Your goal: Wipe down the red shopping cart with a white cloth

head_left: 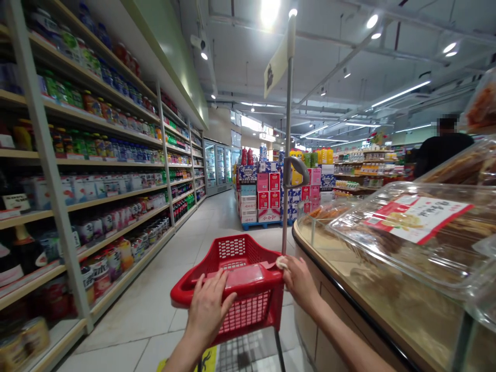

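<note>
A red plastic shopping cart stands in front of me, its basket with perforated walls. My left hand lies on the left part of the cart's handle, fingers stretched over the top and thumb apart. At the handle's right end, my right hand is closed on a crumpled white cloth, pressed against the red plastic. A tall grey pole with a small flag rises from the cart's right side, just beyond my right hand.
Shelves of bottles and cans line the left side. A counter with clear plastic food boxes stands close on my right. Stacked drink cartons are ahead on a blue pallet. A person in black is at far right. Tiled floor runs between.
</note>
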`<control>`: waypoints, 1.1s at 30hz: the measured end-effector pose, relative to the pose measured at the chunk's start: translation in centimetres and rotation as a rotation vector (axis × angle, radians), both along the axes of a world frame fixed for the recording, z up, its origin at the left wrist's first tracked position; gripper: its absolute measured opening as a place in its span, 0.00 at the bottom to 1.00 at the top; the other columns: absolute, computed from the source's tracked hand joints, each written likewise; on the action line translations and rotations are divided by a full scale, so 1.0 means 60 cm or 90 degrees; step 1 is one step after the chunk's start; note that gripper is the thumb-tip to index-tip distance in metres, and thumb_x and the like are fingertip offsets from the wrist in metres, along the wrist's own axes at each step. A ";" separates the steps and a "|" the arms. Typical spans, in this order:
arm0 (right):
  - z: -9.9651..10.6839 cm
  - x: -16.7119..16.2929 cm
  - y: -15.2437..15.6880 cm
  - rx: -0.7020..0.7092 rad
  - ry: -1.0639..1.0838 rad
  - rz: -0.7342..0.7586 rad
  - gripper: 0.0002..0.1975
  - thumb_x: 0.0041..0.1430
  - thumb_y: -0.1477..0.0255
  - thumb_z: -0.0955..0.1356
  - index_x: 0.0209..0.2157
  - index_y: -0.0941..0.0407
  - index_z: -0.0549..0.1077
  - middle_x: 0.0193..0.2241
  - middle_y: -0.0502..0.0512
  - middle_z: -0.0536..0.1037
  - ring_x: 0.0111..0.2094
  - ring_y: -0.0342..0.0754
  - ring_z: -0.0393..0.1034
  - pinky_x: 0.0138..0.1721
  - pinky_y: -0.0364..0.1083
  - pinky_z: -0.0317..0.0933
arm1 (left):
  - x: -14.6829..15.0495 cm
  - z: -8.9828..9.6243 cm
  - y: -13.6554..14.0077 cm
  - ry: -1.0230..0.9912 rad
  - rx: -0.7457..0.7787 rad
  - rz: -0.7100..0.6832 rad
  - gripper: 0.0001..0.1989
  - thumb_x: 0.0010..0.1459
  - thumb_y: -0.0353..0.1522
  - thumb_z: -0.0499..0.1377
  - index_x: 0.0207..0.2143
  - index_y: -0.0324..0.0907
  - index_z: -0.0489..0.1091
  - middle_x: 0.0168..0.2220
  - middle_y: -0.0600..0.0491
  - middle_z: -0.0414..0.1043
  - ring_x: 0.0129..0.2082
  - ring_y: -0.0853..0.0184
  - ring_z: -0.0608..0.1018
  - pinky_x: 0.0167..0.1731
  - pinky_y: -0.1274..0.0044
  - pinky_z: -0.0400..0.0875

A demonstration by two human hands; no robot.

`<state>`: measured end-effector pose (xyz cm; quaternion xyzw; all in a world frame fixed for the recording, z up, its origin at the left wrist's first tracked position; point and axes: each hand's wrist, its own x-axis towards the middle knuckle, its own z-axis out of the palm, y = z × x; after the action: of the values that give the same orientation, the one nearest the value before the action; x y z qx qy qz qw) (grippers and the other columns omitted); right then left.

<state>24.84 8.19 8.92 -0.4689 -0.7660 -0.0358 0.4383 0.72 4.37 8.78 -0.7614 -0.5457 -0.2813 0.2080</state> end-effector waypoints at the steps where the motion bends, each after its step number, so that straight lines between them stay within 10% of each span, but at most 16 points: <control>1: -0.002 -0.001 0.003 0.002 0.011 -0.012 0.15 0.51 0.78 0.58 0.39 0.54 0.70 0.40 0.54 0.73 0.46 0.49 0.64 0.50 0.57 0.51 | 0.006 -0.001 0.000 -0.002 0.003 0.007 0.22 0.54 0.42 0.49 0.48 0.41 0.63 0.49 0.46 0.66 0.47 0.60 0.70 0.51 0.62 0.55; 7: -0.016 -0.084 -0.019 0.112 -0.049 0.087 0.18 0.54 0.78 0.58 0.46 0.56 0.66 0.50 0.58 0.66 0.55 0.49 0.53 0.53 0.53 0.48 | 0.021 0.006 0.004 0.010 -0.038 0.031 0.22 0.54 0.39 0.49 0.49 0.39 0.62 0.50 0.45 0.64 0.49 0.59 0.69 0.51 0.63 0.57; 14: -0.006 -0.018 0.013 0.032 0.017 -0.011 0.16 0.53 0.77 0.57 0.42 0.54 0.68 0.42 0.55 0.72 0.46 0.49 0.63 0.50 0.57 0.51 | -0.029 0.032 -0.013 0.005 -0.135 0.094 0.20 0.54 0.40 0.49 0.46 0.40 0.65 0.47 0.46 0.69 0.47 0.60 0.69 0.50 0.62 0.57; 21: -0.014 -0.125 -0.024 0.105 -0.084 0.133 0.20 0.53 0.77 0.60 0.49 0.53 0.64 0.52 0.56 0.65 0.55 0.50 0.53 0.54 0.55 0.46 | -0.002 0.034 -0.014 0.015 -0.136 0.120 0.18 0.54 0.42 0.48 0.40 0.41 0.68 0.39 0.47 0.73 0.40 0.62 0.73 0.43 0.70 0.63; 33: 0.010 -0.028 0.028 -0.013 0.028 0.041 0.16 0.55 0.75 0.56 0.40 0.56 0.70 0.46 0.57 0.70 0.52 0.52 0.59 0.51 0.57 0.48 | 0.009 0.052 -0.060 -0.064 -0.210 0.028 0.16 0.55 0.40 0.45 0.37 0.44 0.67 0.35 0.51 0.73 0.37 0.64 0.73 0.46 0.67 0.59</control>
<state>23.18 9.84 9.55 -0.4489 -0.7713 -0.0038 0.4512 1.24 0.76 11.92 -0.7581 -0.6106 -0.2211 0.0591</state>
